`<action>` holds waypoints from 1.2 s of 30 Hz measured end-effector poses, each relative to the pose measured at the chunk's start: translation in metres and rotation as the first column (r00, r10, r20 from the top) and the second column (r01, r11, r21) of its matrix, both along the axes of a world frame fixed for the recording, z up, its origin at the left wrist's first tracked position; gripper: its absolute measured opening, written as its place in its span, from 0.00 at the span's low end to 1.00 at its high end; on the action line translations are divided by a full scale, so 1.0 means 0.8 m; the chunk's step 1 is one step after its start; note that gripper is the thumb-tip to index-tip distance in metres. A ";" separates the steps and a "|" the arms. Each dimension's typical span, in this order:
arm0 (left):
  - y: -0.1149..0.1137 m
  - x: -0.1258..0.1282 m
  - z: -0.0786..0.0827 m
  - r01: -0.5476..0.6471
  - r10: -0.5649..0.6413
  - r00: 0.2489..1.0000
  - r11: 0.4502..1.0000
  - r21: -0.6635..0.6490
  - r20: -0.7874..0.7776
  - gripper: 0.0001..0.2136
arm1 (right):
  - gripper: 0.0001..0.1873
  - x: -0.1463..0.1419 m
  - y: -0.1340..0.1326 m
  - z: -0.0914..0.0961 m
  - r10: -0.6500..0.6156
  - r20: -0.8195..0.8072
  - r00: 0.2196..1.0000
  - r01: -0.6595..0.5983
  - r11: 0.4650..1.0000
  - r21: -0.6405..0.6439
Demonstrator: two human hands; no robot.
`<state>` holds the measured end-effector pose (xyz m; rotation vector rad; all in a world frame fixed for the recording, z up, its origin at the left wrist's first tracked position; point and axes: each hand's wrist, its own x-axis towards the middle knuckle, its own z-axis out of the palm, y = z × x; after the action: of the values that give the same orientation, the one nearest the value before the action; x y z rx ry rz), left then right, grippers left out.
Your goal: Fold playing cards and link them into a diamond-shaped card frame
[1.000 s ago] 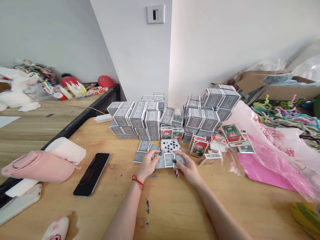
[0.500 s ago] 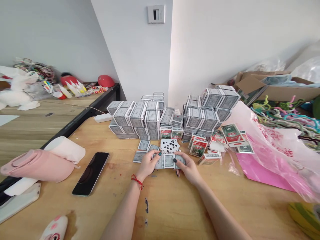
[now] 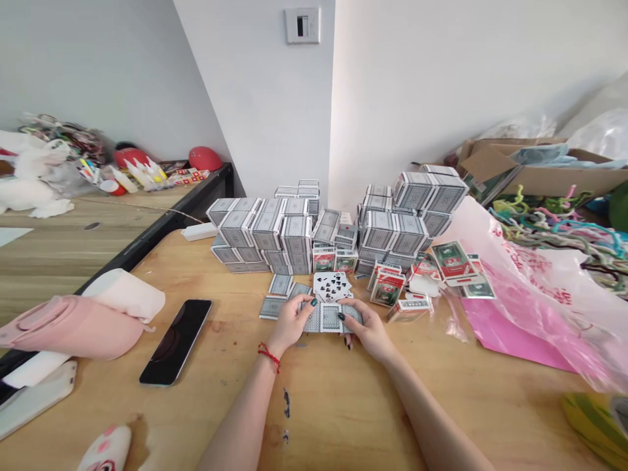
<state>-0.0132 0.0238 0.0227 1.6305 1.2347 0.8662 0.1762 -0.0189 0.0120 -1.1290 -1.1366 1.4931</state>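
Note:
Between my two hands a strip of playing cards [image 3: 330, 317] is held low over the table, patterned backs up. My left hand [image 3: 294, 318] pinches its left end, thumb on top. At the right end my right hand [image 3: 366, 326] grips it with the thumb above and fingers beneath. Just beyond lie loose playing cards face up [image 3: 332, 286], the top one showing black pips. More face-down cards [image 3: 275, 305] rest left of my left hand. Blocks built from folded cards stand behind, one group at left [image 3: 265, 229] and another at right [image 3: 402, 222].
Card boxes [image 3: 387, 288] stand right of my hands, beside pink plastic wrapping [image 3: 520, 327]. A phone [image 3: 176, 341] and a pink roll [image 3: 78, 327] lie to the left. Coloured cords [image 3: 564, 216] and a cardboard box [image 3: 554, 176] are at the far right.
The view has shifted very slightly. Both hands keep their hold on the card strip, with almost no movement.

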 end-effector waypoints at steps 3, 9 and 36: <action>-0.001 0.002 -0.005 -0.011 0.011 1.000 1.000 -0.005 -0.004 0.14 | 0.23 -0.002 0.000 -0.001 -0.020 -0.012 1.000 0.020 1.000 0.010; -0.005 0.008 -0.009 -0.075 0.075 0.997 0.997 0.034 0.002 0.14 | 0.26 -0.007 -0.001 0.000 -0.055 0.017 0.998 0.055 0.998 0.010; -0.021 0.028 0.005 -0.009 0.009 1.000 1.000 -0.027 0.006 0.13 | 0.20 -0.012 -0.008 -0.003 0.020 0.202 0.979 -0.049 0.989 0.138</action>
<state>0.0088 0.0071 0.0269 1.6005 1.2454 0.8563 0.1670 -0.0255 0.0096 -1.1848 -1.3842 1.3234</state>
